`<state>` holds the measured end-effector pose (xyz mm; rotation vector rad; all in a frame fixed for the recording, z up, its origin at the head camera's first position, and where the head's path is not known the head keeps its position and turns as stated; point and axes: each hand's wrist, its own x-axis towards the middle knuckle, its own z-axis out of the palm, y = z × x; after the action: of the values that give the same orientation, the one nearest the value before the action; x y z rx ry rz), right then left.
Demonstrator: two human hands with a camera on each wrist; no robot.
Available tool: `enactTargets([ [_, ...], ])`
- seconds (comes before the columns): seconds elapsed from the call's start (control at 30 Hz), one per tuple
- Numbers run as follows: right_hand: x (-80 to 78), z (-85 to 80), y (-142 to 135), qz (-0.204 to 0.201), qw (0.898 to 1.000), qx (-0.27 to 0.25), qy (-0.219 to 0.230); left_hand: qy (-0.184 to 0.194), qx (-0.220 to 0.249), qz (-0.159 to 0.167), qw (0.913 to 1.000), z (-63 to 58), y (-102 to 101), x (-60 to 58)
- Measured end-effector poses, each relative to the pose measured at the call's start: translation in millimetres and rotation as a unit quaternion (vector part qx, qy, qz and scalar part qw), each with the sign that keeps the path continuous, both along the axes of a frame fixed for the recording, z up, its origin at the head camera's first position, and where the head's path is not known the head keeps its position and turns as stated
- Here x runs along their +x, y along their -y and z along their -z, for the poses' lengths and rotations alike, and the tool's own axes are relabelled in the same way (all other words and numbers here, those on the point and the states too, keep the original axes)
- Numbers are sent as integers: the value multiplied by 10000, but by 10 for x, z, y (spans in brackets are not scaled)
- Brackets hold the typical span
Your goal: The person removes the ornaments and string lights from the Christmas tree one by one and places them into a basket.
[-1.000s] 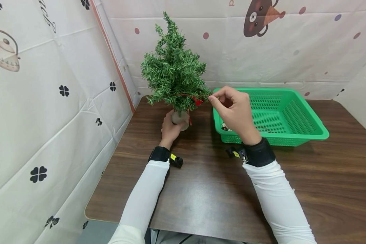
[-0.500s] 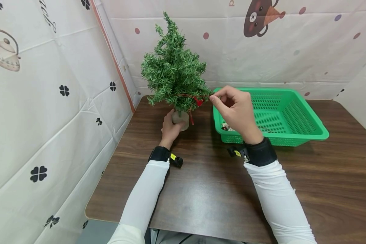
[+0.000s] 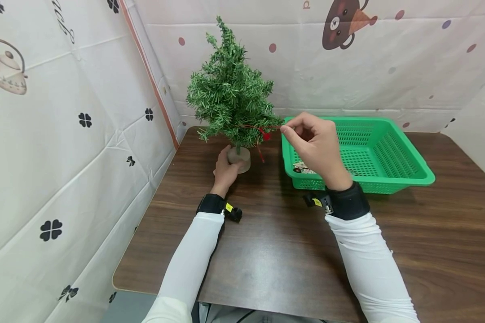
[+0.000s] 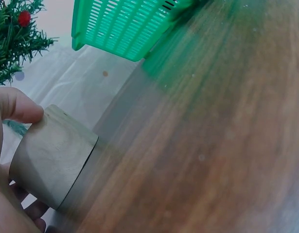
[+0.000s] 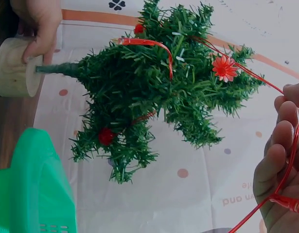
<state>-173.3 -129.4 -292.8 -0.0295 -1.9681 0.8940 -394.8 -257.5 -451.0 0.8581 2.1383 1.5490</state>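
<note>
A small artificial Christmas tree [image 3: 230, 89] stands upright on its round wooden base [image 3: 243, 158], which my left hand [image 3: 225, 169] grips from the left. In the left wrist view, the thumb lies over the base's upper rim. To the right of the branches, my right hand [image 3: 317, 141] pinches a thin red wire between thumb and forefinger. This wire belongs to a red string of lights [image 5: 258, 77] running through the branches. The right wrist view shows a red flower-shaped light [image 5: 223, 68] on it, with more wire and a red bulb [image 5: 289, 203] hanging across the right palm.
A green plastic basket [image 3: 400, 181] sits behind and below the right hand, with small ornaments [image 3: 301, 168] in its front left corner. Patterned cloth walls [image 3: 210, 49] stand close behind and to the left of the brown wooden table [image 3: 262, 251].
My right hand has drifted slightly right, drawing the red wire out from the branches. A red light and the dangling red end have shifted right with it. The left hand keeps its place.
</note>
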Motion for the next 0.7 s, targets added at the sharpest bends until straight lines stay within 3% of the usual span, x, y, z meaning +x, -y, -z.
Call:
enactTargets([
  [0.37, 34, -12, -12, 10, 9999, -19, 131, -143, 161, 0, 9998, 30, 3, -23],
  [0.7, 86, -72, -14, 105, 9998, -46, 150, -358, -21, -49, 9993, 48, -23, -43],
])
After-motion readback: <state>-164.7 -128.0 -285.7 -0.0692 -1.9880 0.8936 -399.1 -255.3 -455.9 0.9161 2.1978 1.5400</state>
